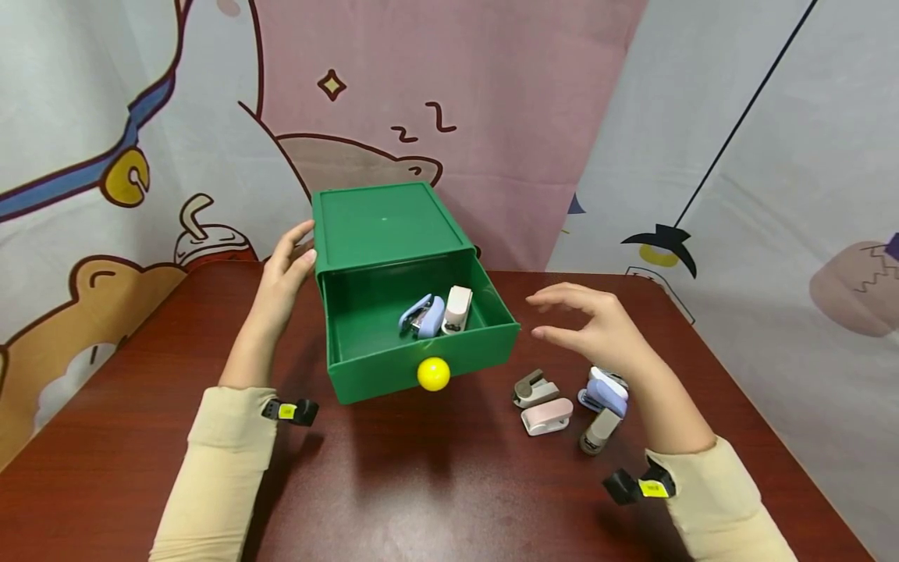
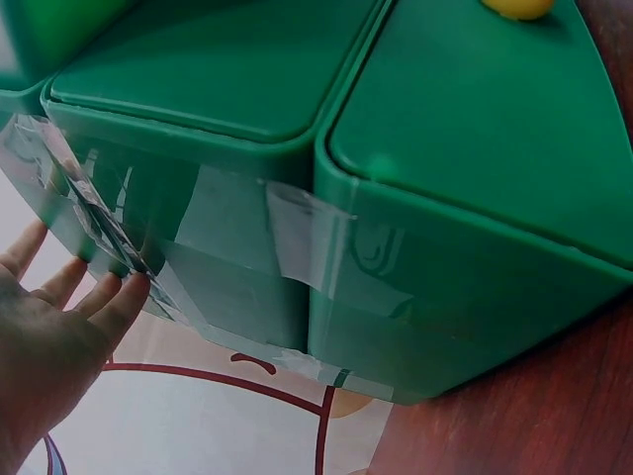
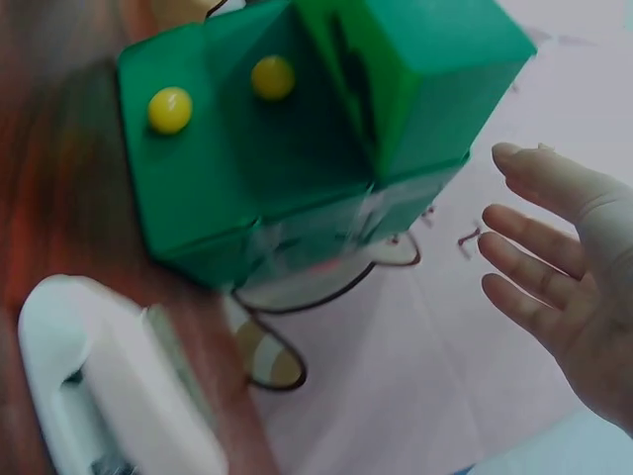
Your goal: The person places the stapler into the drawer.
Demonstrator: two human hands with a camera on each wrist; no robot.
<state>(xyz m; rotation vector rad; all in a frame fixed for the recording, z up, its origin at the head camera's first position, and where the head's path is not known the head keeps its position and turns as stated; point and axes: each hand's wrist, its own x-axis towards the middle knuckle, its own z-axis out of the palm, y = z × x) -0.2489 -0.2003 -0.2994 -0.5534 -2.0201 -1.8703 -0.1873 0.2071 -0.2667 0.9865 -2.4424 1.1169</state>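
A green drawer cabinet [image 1: 382,222] stands on the table with its top drawer [image 1: 372,381] pulled out. Inside that drawer lie a blue mini stapler [image 1: 433,318] and a pale pink mini stapler [image 1: 459,304], side by side near the front. My left hand [image 1: 281,273] rests its fingertips against the cabinet's left side, fingers spread along the taped wall in the left wrist view. In the air just right of the drawer, my right hand [image 1: 597,324] holds nothing, its fingers relaxed and apart from the thumb.
Several mini staplers sit on the table below my right hand: a grey one [image 1: 535,390], a pink one [image 1: 548,416], a blue one [image 1: 605,393] and a grey-white one [image 1: 600,432]. Lower drawers with yellow knobs [image 3: 170,110] are closed. Behind the table hangs a printed curtain [image 1: 520,117].
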